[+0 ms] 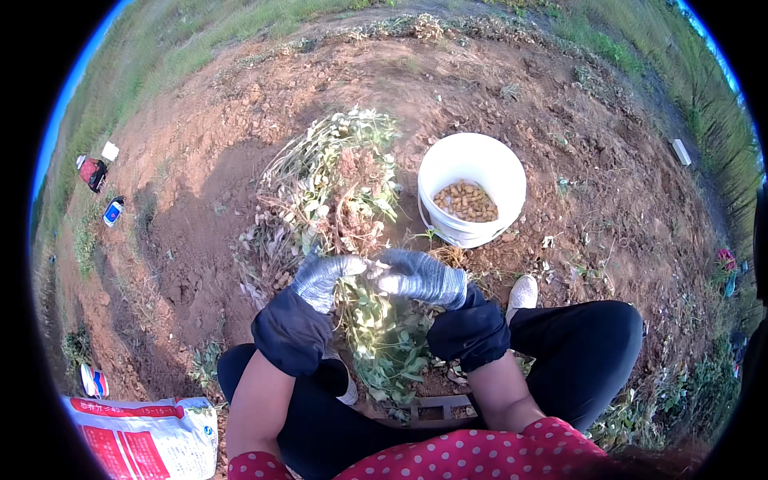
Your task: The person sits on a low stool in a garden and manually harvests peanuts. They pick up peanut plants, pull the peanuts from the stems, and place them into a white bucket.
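My left hand (324,280), in a grey knit glove, is closed round the root end of a peanut plant (368,312). The plant's pale green leaves hang down between my forearms. My right hand (422,276), gloved alike, meets the left with its fingers pinched at the small pale pods there; the glove partly hides them. Just beyond my hands lies a heap of pulled peanut plants (344,172), with roots and pods toward me. To the right of the heap stands a white bucket (474,160), its bottom covered with loose peanuts (466,202).
A white and red sack (144,436) lies at the lower left. My bent legs frame the work spot, with a grey slatted piece (436,408) between them. Bare reddish soil (208,232) spreads around. Another person (91,172) is far off at the left.
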Demonstrator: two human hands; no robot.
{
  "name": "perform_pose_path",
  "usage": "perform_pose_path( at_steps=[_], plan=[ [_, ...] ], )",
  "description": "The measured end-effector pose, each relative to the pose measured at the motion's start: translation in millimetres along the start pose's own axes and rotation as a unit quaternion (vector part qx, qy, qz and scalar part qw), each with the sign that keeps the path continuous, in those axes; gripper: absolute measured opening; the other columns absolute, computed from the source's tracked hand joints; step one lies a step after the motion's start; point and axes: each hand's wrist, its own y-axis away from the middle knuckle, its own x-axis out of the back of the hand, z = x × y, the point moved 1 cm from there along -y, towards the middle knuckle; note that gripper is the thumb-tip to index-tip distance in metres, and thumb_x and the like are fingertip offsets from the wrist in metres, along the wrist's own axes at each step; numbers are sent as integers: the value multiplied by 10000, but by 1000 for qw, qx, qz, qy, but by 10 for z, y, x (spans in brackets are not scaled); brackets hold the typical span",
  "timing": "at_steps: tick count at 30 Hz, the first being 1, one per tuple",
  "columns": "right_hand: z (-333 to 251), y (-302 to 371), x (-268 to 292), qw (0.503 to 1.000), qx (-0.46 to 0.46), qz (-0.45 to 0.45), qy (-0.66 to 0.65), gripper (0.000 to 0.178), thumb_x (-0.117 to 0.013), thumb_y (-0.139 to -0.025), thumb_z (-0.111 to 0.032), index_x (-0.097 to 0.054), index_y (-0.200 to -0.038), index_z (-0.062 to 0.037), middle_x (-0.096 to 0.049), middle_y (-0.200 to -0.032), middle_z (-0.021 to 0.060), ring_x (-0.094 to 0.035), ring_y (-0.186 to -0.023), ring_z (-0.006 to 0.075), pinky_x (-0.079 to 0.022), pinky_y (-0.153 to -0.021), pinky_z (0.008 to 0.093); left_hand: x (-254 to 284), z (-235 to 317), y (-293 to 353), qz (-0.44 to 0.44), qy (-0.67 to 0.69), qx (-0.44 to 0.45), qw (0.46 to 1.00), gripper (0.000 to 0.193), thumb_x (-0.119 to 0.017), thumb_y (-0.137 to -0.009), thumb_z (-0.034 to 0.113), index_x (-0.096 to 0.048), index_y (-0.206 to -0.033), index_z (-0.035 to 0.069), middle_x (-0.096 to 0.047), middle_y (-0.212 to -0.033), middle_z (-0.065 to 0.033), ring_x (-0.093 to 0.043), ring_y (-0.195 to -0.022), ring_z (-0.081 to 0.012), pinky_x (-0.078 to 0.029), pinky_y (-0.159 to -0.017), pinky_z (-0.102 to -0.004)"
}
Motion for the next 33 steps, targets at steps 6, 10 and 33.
perform_pose_path(
  at_steps=[6,10,33],
  plan=[
    [25,-215,-480,978,44,192,64,486,-665,-804,-249,-496,-1176,15,-621,-1038,122,-589,-943,154,-482,-787,287,21,205,-61,54,-45,-127,989,361,-620,-767,45,-541,-1109,-37,-634,-937,-106,-625,-851,-205,-517,-754,-299],
    [-100,-217,-634,816,72,339,464,597,-667,-766,-348,-463,-1196,12,-591,-791,156,-599,-740,311,-482,-638,382,-27,195,-5,87,-73,-226,968,522,-638,-787,122,-421,-1244,-5,-556,-1124,-107,-573,-968,-194,-488,-810,-307],
    [-210,-189,-398,897,245,350,114,292,-536,-885,-175,-451,-1117,-18,-553,-682,72,-567,-578,147,-473,-569,271,-353,-22,-9,83,-57,-145,984,250,-570,-883,254,-574,-989,28,-599,-820,-27,-569,-732,-118,-476,-665,-255]
  ],
)
